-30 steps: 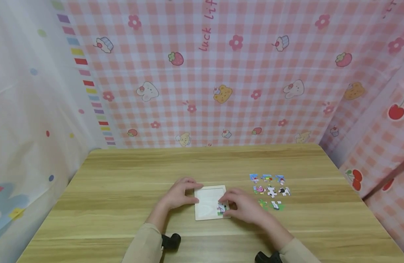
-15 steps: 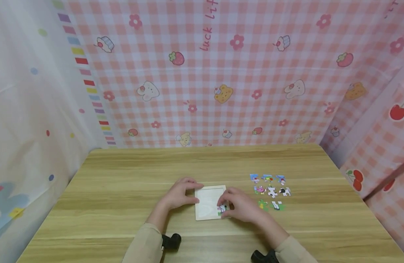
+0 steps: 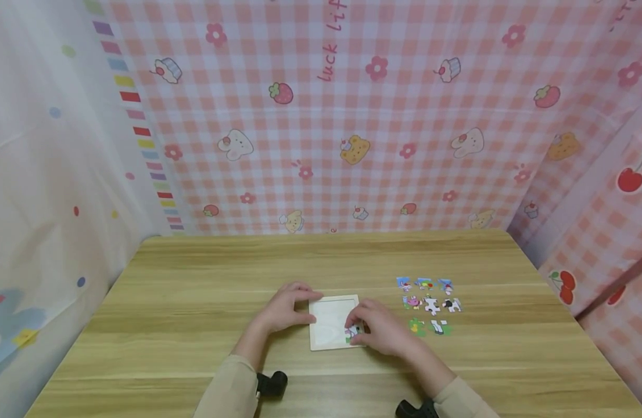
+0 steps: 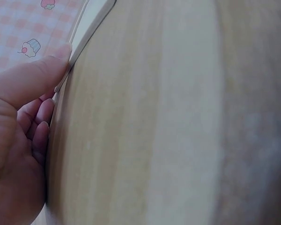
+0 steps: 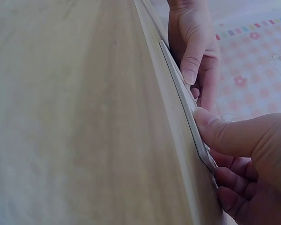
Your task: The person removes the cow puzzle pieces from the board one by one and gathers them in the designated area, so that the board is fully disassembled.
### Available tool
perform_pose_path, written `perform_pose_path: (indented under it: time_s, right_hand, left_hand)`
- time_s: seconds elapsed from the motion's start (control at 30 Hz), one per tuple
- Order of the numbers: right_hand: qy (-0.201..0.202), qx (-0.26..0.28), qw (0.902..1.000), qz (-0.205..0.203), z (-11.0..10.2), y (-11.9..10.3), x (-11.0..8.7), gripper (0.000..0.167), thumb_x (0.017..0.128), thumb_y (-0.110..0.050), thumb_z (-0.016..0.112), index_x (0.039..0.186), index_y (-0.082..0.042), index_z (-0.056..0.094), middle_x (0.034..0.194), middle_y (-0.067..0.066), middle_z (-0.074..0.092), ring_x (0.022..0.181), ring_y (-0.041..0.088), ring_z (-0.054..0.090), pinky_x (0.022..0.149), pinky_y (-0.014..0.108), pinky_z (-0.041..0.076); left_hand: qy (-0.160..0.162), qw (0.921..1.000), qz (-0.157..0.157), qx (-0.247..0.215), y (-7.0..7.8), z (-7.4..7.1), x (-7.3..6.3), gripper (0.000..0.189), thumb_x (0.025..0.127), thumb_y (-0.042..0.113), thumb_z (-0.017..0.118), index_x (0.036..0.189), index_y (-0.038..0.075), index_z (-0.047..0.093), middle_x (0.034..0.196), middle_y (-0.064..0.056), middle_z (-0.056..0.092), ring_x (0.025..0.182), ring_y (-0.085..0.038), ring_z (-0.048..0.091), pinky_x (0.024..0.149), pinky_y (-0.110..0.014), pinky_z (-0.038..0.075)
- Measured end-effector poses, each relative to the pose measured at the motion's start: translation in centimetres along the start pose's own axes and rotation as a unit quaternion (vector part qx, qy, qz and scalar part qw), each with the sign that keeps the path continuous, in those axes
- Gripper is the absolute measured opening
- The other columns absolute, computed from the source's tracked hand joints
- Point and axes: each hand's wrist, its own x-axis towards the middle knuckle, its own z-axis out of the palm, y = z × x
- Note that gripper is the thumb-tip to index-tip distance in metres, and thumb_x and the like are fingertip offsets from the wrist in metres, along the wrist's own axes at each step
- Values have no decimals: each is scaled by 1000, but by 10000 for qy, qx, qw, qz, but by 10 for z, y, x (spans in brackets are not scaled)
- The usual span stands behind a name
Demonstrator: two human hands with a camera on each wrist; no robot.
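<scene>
A square, pale wooden puzzle tray (image 3: 328,325) lies on the table in the head view. My left hand (image 3: 286,307) holds it by its left side, index finger at the top corner and thumb on the edge; the left wrist view shows that thumb (image 4: 42,77) against the rim. In the tray's lower right corner is a puzzle piece (image 3: 351,332) with a white and green picture. My right hand (image 3: 380,328) has this piece between thumb and fingers and covers part of it. From the right wrist view, the right thumb (image 5: 220,131) lies over the tray's edge.
Right of the tray, several loose puzzle pieces (image 3: 431,304) lie in three rows on the wooden table (image 3: 211,267). Pink checked cloth (image 3: 321,116) hangs behind the table's far edge, with more cloth at both sides. Black wrist cameras (image 3: 272,384) sit on the forearms.
My right hand has shifted slightly left at the tray's lower right corner, its wrist and sleeve moving with it. The left hand and the tray stay in place.
</scene>
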Motion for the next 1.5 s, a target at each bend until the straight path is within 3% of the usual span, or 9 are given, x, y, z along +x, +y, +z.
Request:
perform_pose_path:
  time_s: [0.17,0.4,0.77,1.2,1.37,1.5]
  right_hand:
    - [56,92,9999,61,0,-2,-1,23,79,-22,83,95,-20,67,97,-7,56,93,16,51,85,41,45]
    - [8,155,9997,171,3,0,-1,25,80,-19,82,97,-23,64,92,-9,53,88,12,48,80,35,43]
    - [-31,133,9998,-108,3,3,1,26,81,-17,82,99,-22,63,79,-12,52,73,7,47,68,27,42]
    - [-43,812,9966,-160,0,6,-1,17,88,-13,75,98,-22,64,74,-13,48,69,6,46,62,24,42]
    - [174,1274,9916,-138,-8,11,-5,16,91,-10,72,101,-19,64,77,-11,51,72,7,48,64,25,44]
    - [421,1314,9902,-199,-14,19,-10,17,90,-8,72,101,-18,64,78,-11,52,72,7,48,63,25,45]
  left_hand:
    - [-6,10000,-20,11,0,0,0,46,86,19,78,130,12,67,134,-12,54,128,-36,42,107,-59,33]
    - [-6,10000,-13,-83,2,-1,-1,46,86,17,78,130,11,66,133,-13,54,127,-36,43,106,-60,33]
    - [-13,10000,94,-24,1,-1,-1,46,86,18,78,130,11,66,132,-13,55,126,-36,44,106,-59,33]
    - [-20,10000,52,-26,1,-1,0,46,86,19,78,130,11,66,133,-12,54,126,-35,43,106,-59,33]
    - [-40,10000,8,-22,0,-1,0,46,86,19,78,130,12,66,134,-12,54,127,-36,43,107,-58,33]
    - [-67,10000,21,-18,-1,-1,0,47,87,19,78,131,11,66,136,-13,53,128,-37,42,108,-58,32]
